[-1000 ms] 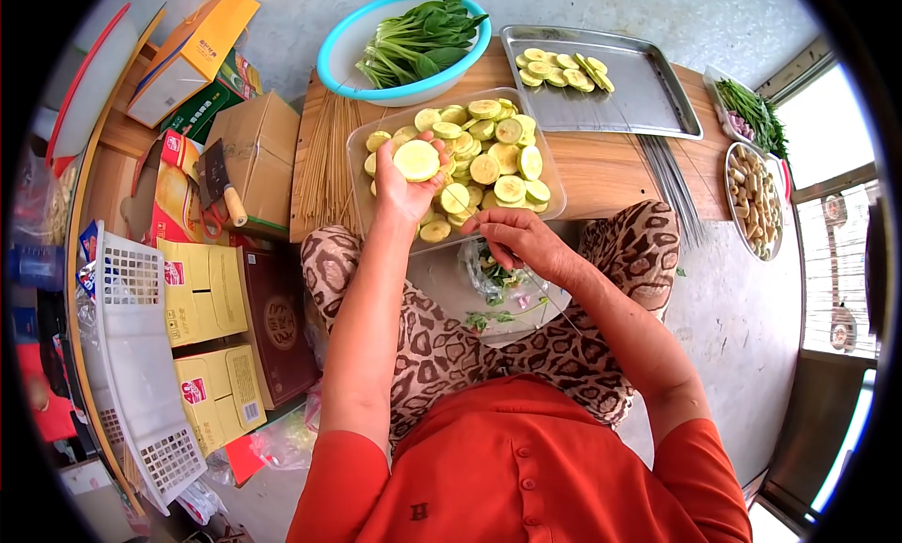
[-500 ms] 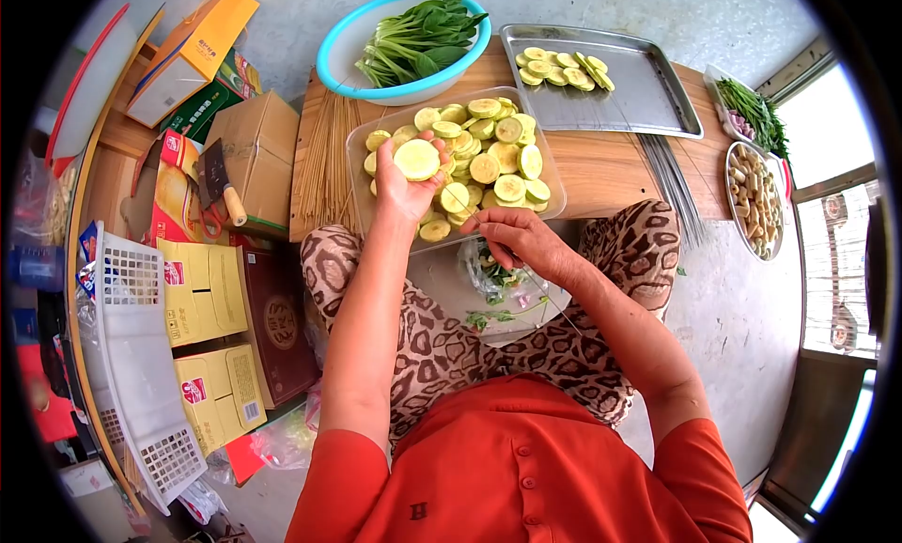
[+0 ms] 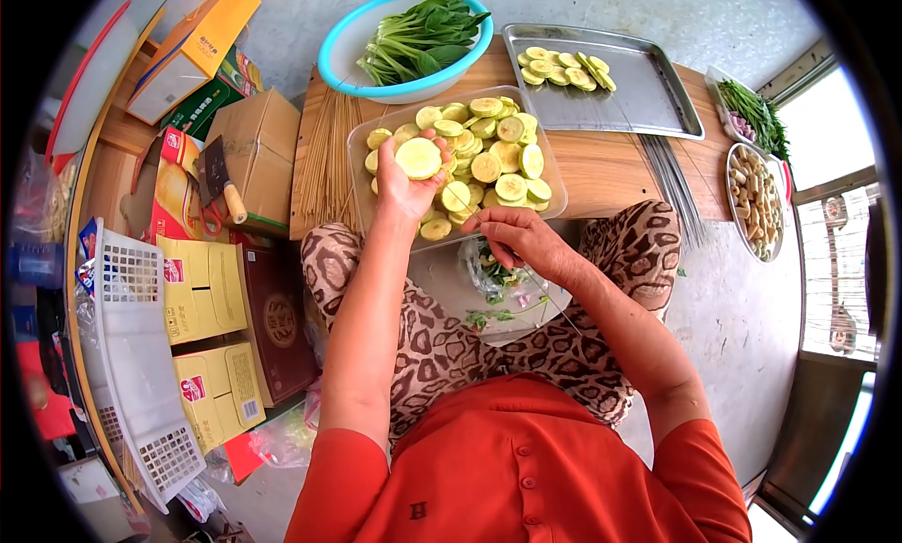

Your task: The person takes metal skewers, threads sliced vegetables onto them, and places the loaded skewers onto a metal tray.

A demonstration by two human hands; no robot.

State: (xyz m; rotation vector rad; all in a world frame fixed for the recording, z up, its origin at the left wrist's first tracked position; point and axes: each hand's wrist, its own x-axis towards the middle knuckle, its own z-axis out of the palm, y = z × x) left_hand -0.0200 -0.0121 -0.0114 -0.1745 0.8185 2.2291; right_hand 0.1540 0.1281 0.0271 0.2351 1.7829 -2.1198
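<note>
My left hand (image 3: 404, 197) is closed around a pale round zucchini slice (image 3: 417, 159), its cut face turned up. It is above the left part of a clear plastic tub (image 3: 562, 203) heaped with zucchini slices (image 3: 486, 167). At the tub's near edge, my right hand (image 3: 519, 235) pinches a thin skewer (image 3: 564, 314). The skewer's rear end trails back over my lap, and its front end points toward the left hand. Whether its tip touches the slice is too fine to tell.
A metal tray (image 3: 648, 92) holds skewered zucchini slices, with metal skewers (image 3: 675, 188) beside it. Bamboo skewers (image 3: 324, 158) lie left of the tub. Behind are a basin (image 3: 327, 59) of leafy greens; boxes (image 3: 249, 158) and a cleaver (image 3: 218, 178) stand left.
Both hands keep almost the same pose, with the slice and skewer still held. The whole view has shifted very slightly.
</note>
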